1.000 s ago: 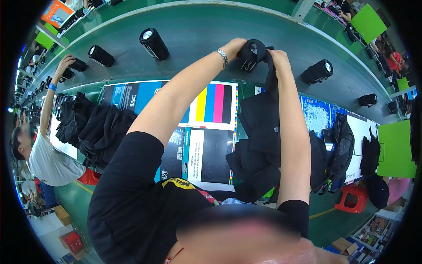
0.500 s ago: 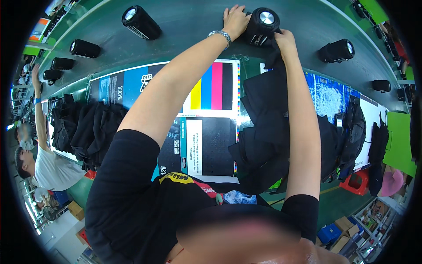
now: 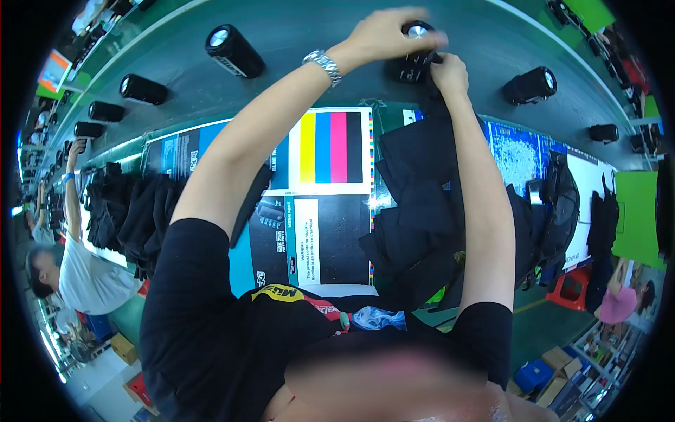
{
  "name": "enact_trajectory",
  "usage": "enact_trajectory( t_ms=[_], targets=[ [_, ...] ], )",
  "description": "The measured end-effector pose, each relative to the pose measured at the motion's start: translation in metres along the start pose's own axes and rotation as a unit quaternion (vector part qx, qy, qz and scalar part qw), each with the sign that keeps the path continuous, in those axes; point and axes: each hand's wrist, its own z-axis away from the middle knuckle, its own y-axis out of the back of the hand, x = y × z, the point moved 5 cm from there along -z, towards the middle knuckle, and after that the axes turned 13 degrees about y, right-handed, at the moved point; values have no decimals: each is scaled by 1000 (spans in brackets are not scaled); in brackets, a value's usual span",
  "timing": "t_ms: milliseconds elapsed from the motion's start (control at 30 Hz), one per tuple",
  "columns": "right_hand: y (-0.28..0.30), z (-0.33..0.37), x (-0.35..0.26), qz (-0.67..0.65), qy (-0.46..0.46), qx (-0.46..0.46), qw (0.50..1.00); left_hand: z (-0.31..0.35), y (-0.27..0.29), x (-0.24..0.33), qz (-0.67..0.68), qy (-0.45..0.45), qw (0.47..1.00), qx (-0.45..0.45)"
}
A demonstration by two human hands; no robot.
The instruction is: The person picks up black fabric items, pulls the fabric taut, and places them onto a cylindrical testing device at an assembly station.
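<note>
A black cylindrical speaker (image 3: 409,69) with a shiny silver round end stands on the green surface at the far middle. My left hand (image 3: 387,34) reaches across its top, fingers and thumb spread apart around the silver end; the fingertips are smeared by motion. At the speaker's right side, my right hand (image 3: 451,73) is closed on a piece of black cloth (image 3: 437,98) that hangs against the speaker. How far the cloth goes round the speaker is hidden. Below my hands lies a heap of black cloth pieces (image 3: 415,158), partly under my right forearm.
More black speakers, including one at the left (image 3: 235,53) and one at the right (image 3: 531,86), stand along the green surface (image 3: 309,42). Printed sheets (image 3: 330,151) cover the near bench. A black cloth pile (image 3: 133,211) lies left, near a co-worker in white (image 3: 95,271).
My left hand has moved from the speaker's left side to over its top. My right hand stays at its right side with the cloth. The neighbouring speakers have shifted slightly in view.
</note>
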Motion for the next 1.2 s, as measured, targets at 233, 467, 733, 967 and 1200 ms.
enact_trajectory(
  t_ms=[233,467,733,967,1200],
  targets=[
    [49,48,-14,-339,55,442,828,15,48,-25,337,292,893,-59],
    [20,58,-89,-761,-23,-25,648,74,52,-21,524,290,800,-41],
    [35,60,-86,-260,249,164,918,66,98,1,206,150,967,-22],
    [35,70,-95,-253,205,154,933,10,70,3,31,29,999,13],
    [42,61,-77,-278,167,137,936,-12,57,17,1,9,997,-77]
  ],
)
